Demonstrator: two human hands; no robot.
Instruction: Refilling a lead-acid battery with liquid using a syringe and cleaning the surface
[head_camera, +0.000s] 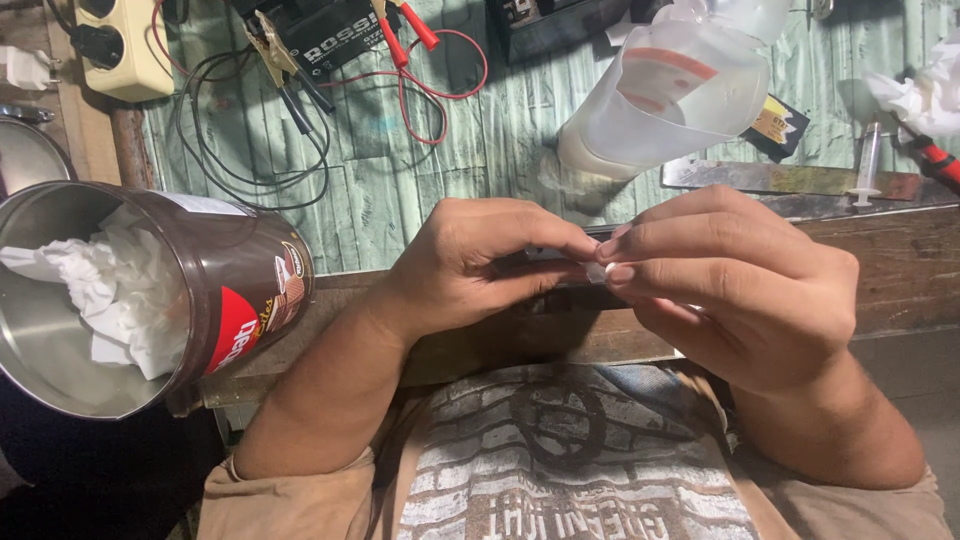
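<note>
Fingertips of both hands meet at frame centre. Left hand (470, 265) pinches a thin dark strip (545, 254) whose long axis runs 9-to-3 o'clock. Right hand (735, 285), at 3 o'clock of the left, closes thumb and forefinger on a small white piece (597, 272) touching the strip's right end. Both hands lie equally near.

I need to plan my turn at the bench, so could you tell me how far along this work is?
Wadded tissue already sits in the brown tin. The left hand and right hand pinch a small, mostly hidden flat piece. The syringe and clip leads lie untouched.
</note>
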